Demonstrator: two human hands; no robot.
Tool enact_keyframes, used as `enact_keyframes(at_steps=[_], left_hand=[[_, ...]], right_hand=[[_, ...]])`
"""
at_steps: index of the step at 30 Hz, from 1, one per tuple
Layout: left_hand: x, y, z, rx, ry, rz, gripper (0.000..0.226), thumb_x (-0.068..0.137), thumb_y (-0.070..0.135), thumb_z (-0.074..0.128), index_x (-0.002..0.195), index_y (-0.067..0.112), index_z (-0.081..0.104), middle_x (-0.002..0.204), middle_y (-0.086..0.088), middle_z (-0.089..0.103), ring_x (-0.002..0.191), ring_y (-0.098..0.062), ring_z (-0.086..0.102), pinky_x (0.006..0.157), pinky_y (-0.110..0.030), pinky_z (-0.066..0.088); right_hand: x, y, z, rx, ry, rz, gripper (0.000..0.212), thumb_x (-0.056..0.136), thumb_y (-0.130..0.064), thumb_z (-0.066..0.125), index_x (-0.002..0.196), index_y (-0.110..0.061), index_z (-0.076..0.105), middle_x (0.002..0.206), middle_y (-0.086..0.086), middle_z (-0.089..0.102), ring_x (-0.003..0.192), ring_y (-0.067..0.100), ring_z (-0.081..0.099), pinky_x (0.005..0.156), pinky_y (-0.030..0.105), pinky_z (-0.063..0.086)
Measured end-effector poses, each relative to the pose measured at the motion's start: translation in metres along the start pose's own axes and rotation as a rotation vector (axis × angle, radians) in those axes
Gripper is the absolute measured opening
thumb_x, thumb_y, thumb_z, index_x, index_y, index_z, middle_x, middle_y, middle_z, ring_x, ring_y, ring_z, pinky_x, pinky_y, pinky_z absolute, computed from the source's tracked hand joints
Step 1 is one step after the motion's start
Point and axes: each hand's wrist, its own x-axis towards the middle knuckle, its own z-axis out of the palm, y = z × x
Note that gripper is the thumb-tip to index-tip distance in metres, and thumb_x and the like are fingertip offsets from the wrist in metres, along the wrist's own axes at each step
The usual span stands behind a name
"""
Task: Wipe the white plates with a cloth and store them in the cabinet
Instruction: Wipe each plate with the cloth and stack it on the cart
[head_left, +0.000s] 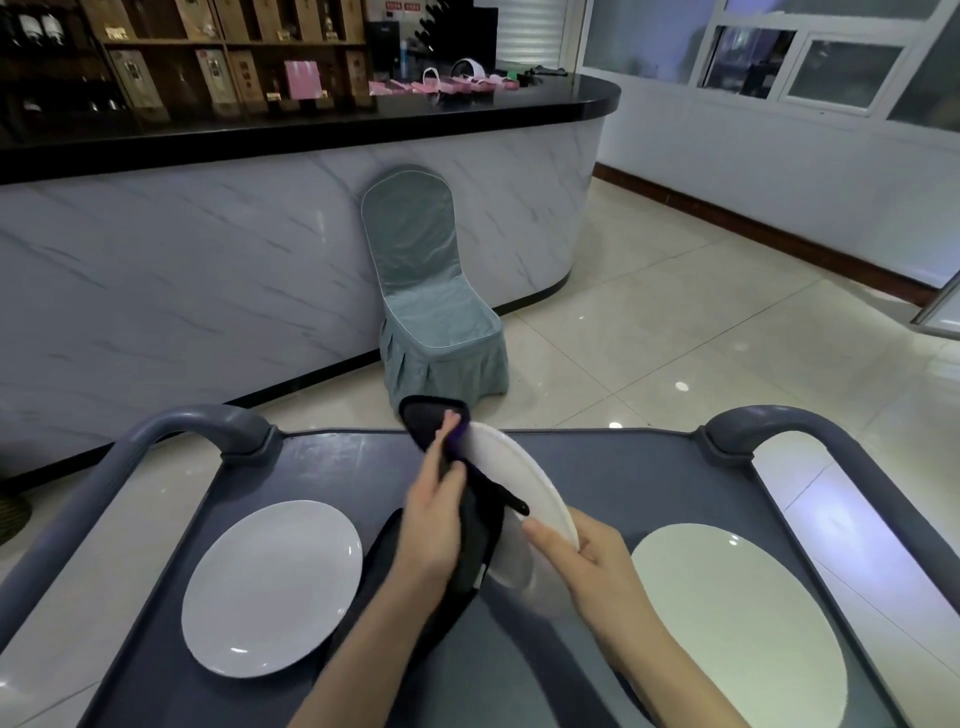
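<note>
Your white plates: left plate and right plate flat on cart top; middle plate raised, tilted on edge, dark cloth against its face.

No text or label here is legible.

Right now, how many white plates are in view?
3. The left plate lies flat on the cart, the right plate lies flat too, and the held plate is tilted between them: right hand gripping its rim, left hand holding the dark cloth against it.
</note>
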Motion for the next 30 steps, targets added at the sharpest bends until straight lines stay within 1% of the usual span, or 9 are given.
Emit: enact_keyframes(at_steps=[3, 5, 7, 10, 14, 20, 23, 28, 30], left_hand=[[-0.016, -0.009, 0.017, 0.232, -0.156, 0.282, 0.057, 0.098, 0.006, 0.036, 0.146, 0.036, 0.034, 0.156, 0.023, 0.028, 0.148, -0.003, 0.016, 0.123, -0.04, 0.014], [-0.028, -0.017, 0.021, 0.373, -0.249, 0.412, 0.055, 0.1, 0.015, 0.035, 0.149, 0.036, 0.025, 0.159, 0.024, 0.019, 0.15, -0.004, 0.007, 0.122, -0.041, 0.008], [-0.033, -0.018, 0.023, 0.483, -0.319, 0.455, 0.05, 0.103, 0.029, 0.027, 0.152, 0.038, 0.02, 0.16, 0.025, 0.015, 0.15, -0.004, 0.004, 0.12, -0.044, 0.001], [-0.019, -0.008, 0.021, 0.545, -0.305, 0.434, 0.046, 0.104, 0.035, 0.019, 0.15, 0.042, 0.019, 0.159, 0.028, 0.013, 0.149, 0.0, 0.001, 0.122, -0.044, -0.001], [0.0, 0.001, 0.011, 0.454, -0.214, 0.273, 0.044, 0.107, 0.018, 0.026, 0.148, 0.035, 0.024, 0.157, 0.023, 0.018, 0.149, -0.002, 0.005, 0.124, -0.038, 0.008], [-0.035, -0.011, 0.017, 0.594, -0.356, 0.52, 0.052, 0.103, 0.031, 0.024, 0.154, 0.035, 0.017, 0.162, 0.02, 0.012, 0.151, -0.01, 0.002, 0.121, -0.038, -0.002], [-0.021, -0.002, 0.015, 0.62, -0.335, 0.515, 0.048, 0.104, 0.029, 0.024, 0.152, 0.035, 0.022, 0.16, 0.023, 0.015, 0.15, -0.006, 0.002, 0.122, -0.044, 0.0], [0.002, 0.007, 0.001, 0.487, -0.214, 0.325, 0.043, 0.105, 0.024, 0.027, 0.145, 0.038, 0.026, 0.159, 0.02, 0.016, 0.149, -0.003, 0.009, 0.123, -0.045, 0.013], [-0.009, 0.001, 0.003, 0.522, -0.213, 0.401, 0.045, 0.104, 0.027, 0.027, 0.148, 0.034, 0.025, 0.16, 0.017, 0.017, 0.15, -0.007, 0.01, 0.122, -0.045, 0.015]], right_hand=[[0.009, -0.012, 0.012, 0.112, 0.156, 0.06, 0.025, 0.096, -0.03, 0.062, 0.077, -0.018, 0.073, 0.076, 0.004, 0.074, 0.068, 0.01, 0.065, 0.063, 0.023, 0.051], [0.018, -0.021, 0.015, 0.141, 0.267, 0.089, 0.043, 0.098, -0.037, 0.056, 0.061, -0.018, 0.063, 0.059, -0.001, 0.064, 0.055, 0.009, 0.057, 0.052, 0.02, 0.047], [0.024, -0.023, 0.016, 0.126, 0.369, 0.115, 0.05, 0.099, -0.043, 0.052, 0.056, -0.017, 0.053, 0.052, -0.002, 0.05, 0.052, 0.011, 0.046, 0.052, 0.027, 0.041], [0.019, -0.02, 0.021, 0.065, 0.386, 0.075, 0.056, 0.1, -0.041, 0.051, 0.047, -0.025, 0.044, 0.046, -0.012, 0.043, 0.048, 0.007, 0.038, 0.05, 0.02, 0.035], [0.008, -0.017, 0.023, 0.031, 0.329, 0.032, 0.053, 0.099, -0.042, 0.051, 0.049, -0.025, 0.044, 0.048, -0.013, 0.045, 0.049, 0.005, 0.037, 0.047, 0.015, 0.033], [0.027, -0.029, 0.017, 0.105, 0.379, 0.084, 0.054, 0.1, -0.041, 0.05, 0.05, -0.021, 0.053, 0.048, -0.009, 0.05, 0.051, 0.01, 0.044, 0.056, 0.031, 0.039], [0.023, -0.026, 0.022, 0.075, 0.358, 0.074, 0.054, 0.1, -0.04, 0.051, 0.049, -0.022, 0.048, 0.047, -0.01, 0.047, 0.051, 0.009, 0.04, 0.055, 0.027, 0.037], [0.013, -0.022, 0.026, -0.022, 0.311, 0.028, 0.054, 0.098, -0.041, 0.051, 0.047, -0.025, 0.045, 0.046, -0.012, 0.044, 0.049, 0.008, 0.036, 0.049, 0.018, 0.032], [0.016, -0.025, 0.025, 0.009, 0.326, 0.033, 0.055, 0.098, -0.04, 0.051, 0.045, -0.025, 0.047, 0.044, -0.013, 0.044, 0.046, 0.006, 0.037, 0.046, 0.015, 0.032]])
